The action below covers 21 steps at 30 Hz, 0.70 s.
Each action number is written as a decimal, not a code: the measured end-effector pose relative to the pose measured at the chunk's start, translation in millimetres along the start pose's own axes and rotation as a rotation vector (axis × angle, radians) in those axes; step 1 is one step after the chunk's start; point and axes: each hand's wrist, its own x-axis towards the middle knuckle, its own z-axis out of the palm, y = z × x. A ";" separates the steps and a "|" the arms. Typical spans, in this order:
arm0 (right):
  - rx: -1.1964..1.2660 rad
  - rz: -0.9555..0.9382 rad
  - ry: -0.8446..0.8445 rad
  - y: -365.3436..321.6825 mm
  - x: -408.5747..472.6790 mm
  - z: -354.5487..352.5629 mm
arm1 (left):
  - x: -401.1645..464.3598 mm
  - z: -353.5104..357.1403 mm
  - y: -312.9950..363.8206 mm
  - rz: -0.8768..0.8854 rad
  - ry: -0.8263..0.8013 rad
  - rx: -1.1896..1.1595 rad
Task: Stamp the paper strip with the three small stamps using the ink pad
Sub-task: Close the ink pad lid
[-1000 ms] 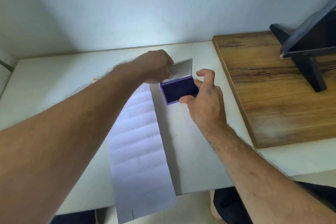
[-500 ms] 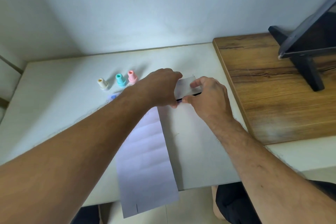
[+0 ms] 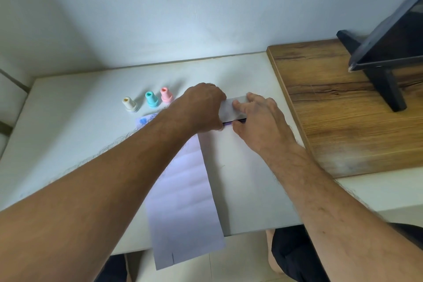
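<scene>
A white rectangular tabletop fills most of the view, pushed against a pale wall. To its right lies a brown wood-grain board, and on that board stands a black stand holding a dark flat screen.

A long white paper strip runs down the middle of the tabletop, its near end hanging past the table edge. Blue stamped marks show at its far end, partly hidden behind the left forearm.

The left hand grips the left end of a small flat ink pad with a grey-white lid and purple base, which sits on the tabletop just right of the strip's far end. Its fingers curl over that end. The right hand holds the right end, fingers laid over the lid and thumb pressed at the near edge. The lid lies almost flat, with only a thin dark gap showing along the front.

Left of the hands, three small stamps stand upright in a row, close together: a cream plastic stamp, a teal plastic stamp and a pink plastic stamp.
</scene>
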 end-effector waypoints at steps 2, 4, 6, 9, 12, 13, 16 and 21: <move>-0.025 -0.046 0.033 -1.9 -0.8 1.8 | -2.2 0.4 3.0 -0.004 0.029 0.068; -0.021 -0.062 0.054 -1.7 1.8 4.0 | -5.5 3.3 8.2 -0.006 0.055 0.143; -0.015 -0.043 0.044 -2.0 4.5 4.4 | -8.9 7.5 12.8 -0.017 0.081 0.205; -0.038 -0.032 0.048 -2.9 3.5 1.1 | -10.5 10.7 12.9 -0.045 0.117 0.221; -0.065 -0.020 0.107 -4.0 -1.7 -2.1 | -11.4 11.8 11.4 -0.048 0.122 0.181; -0.071 -0.018 0.118 -4.0 -2.5 -2.5 | -12.6 12.0 11.0 -0.049 0.128 0.172; -0.075 -0.003 0.111 -4.5 -3.1 -1.6 | -15.4 14.1 11.9 -0.060 0.141 0.181; -0.027 0.005 0.102 -5.3 -0.8 -2.1 | -17.2 18.6 13.2 -0.090 0.158 0.195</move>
